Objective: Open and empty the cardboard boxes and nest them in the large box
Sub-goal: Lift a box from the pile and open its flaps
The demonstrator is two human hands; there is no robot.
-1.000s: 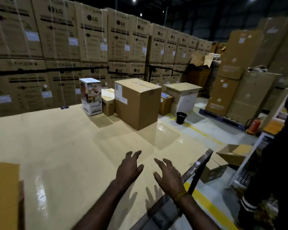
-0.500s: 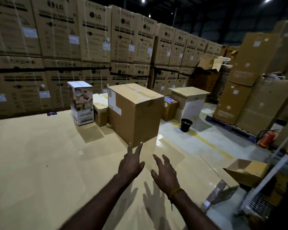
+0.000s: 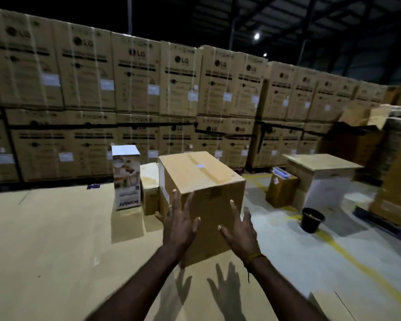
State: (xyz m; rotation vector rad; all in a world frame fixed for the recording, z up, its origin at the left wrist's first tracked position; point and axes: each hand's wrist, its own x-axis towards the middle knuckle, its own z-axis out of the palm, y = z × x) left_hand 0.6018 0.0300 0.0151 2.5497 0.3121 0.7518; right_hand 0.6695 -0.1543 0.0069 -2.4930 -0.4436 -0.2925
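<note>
Reaching forward with both bare hands toward the large sealed brown cardboard box [image 3: 202,200], which sits taped shut on the tan cardboard-sheeted floor [image 3: 56,239] at centre frame. Left hand [image 3: 180,224] is at 7 o'clock of the box's near face, fingers straight and spread, grip fully open and holding nothing; fingertips overlap the box's near left edge but cannot tell whether they touch it. Right hand [image 3: 240,229] is at 5 o'clock of the same face, fingers also splayed, grip open and empty, a yellow-brown thread band [image 3: 254,257] on its wrist; contact with the box also unclear. Both hands cast shadows on the floor just below the box. Just beside the box at its 9 o'clock stands a small plain brown cardboard carton [image 3: 149,188], and next to that, further toward 9 o'clock, an upright white printed retail box [image 3: 126,177] with its lettering upside down. At 3 o'clock, well apart, are a small dark-brown open carton [image 3: 281,191], a pale low cardboard-topped block [image 3: 322,172] and a black round bucket [image 3: 312,220] on the grey floor near a yellow line [image 3: 357,265]. A wall of stacked LG-marked cardboard cartons [image 3: 137,89] runs across 12 o'clock.
</note>
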